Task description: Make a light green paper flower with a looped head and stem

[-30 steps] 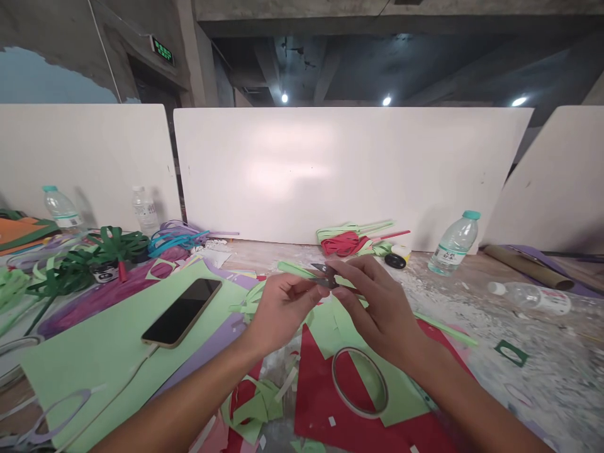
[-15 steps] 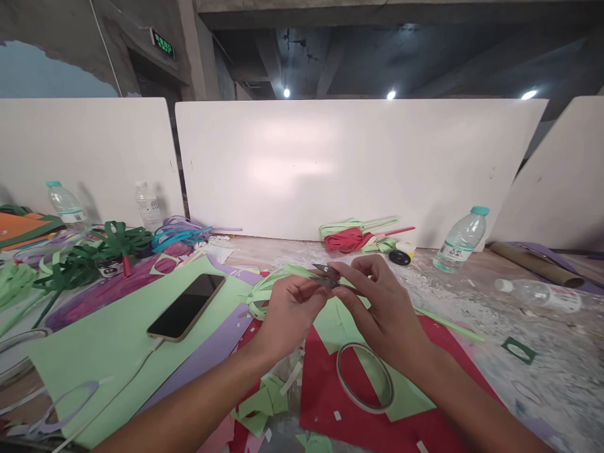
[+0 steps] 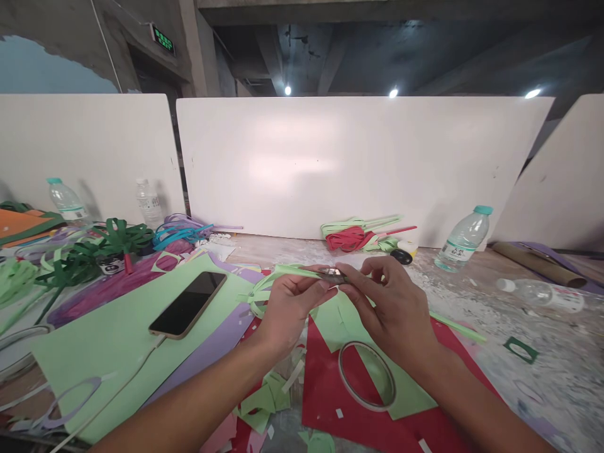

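Both hands meet in front of me over the table. My left hand (image 3: 292,302) is closed, pinching a light green paper strip (image 3: 295,270) that runs into a looped paper bundle (image 3: 258,296) on its left. Between the fingertips of the two hands sits a small, dark, shiny metal tool (image 3: 333,275); its exact kind is partly hidden by fingers. My right hand (image 3: 394,302) grips this tool with thumb and fingers, and the green strip reaches it from the left. Below the right hand lies a roll of tape (image 3: 343,384) on red paper (image 3: 325,402).
A phone (image 3: 189,305) with a white cable rests on green sheets (image 3: 108,371) at left. Paper tassels (image 3: 349,239) lie by the white partition (image 3: 264,207). A water bottle (image 3: 465,239) stands at right, another bottle (image 3: 538,294) lies flat. Paper scraps (image 3: 267,399) litter the front.
The dark tool, tilted with a point showing before, now lies level, with the green strip running up to it. Both hands have shifted slightly; the head view moved a little.
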### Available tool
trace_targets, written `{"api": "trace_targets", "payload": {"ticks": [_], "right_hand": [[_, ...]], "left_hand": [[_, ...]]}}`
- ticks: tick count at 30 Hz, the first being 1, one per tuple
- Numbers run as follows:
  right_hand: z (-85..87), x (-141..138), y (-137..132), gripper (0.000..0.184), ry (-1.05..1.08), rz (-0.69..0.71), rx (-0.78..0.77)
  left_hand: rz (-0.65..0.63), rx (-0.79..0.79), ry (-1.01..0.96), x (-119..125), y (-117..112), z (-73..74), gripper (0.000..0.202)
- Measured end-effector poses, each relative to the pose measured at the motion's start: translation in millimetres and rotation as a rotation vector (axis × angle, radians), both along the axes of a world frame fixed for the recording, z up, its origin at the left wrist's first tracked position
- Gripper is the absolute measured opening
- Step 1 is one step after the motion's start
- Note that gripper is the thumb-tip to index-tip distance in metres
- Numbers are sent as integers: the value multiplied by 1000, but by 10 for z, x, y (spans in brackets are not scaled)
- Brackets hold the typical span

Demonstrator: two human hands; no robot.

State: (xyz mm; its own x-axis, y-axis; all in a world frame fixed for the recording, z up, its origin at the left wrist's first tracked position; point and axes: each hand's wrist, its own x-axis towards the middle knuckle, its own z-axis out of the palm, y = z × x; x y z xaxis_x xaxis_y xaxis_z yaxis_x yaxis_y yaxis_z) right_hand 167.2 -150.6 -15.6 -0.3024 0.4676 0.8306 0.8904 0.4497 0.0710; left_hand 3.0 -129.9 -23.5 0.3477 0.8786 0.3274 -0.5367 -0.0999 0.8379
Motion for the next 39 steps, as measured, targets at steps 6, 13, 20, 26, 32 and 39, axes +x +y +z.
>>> {"api": "trace_targets", "payload": {"ticks": [6,13,20,26,32,39], "right_hand": [[-11,-9,2,28,-15,3,4],[-26,-8,10,26,-15,14,32],[-29,-8,8,26,-6,18,21],[-31,-21,3,26,-6,7,7],[-52,-10,23,27,0,29,8],[-68,-37,17,27,-16,15,-14]], "left_hand": [[-10,-16,8,5,-8,-2,16],[-27,-58,-21,9,-9,-19,13],[-16,-94,-27,11,-11,-20,12],[-20,-91,-8,12,-28,-14,13],[-9,-161,-16,23,-28,-40,13],[-31,-175,-66,46,-36,-54,29]]}}
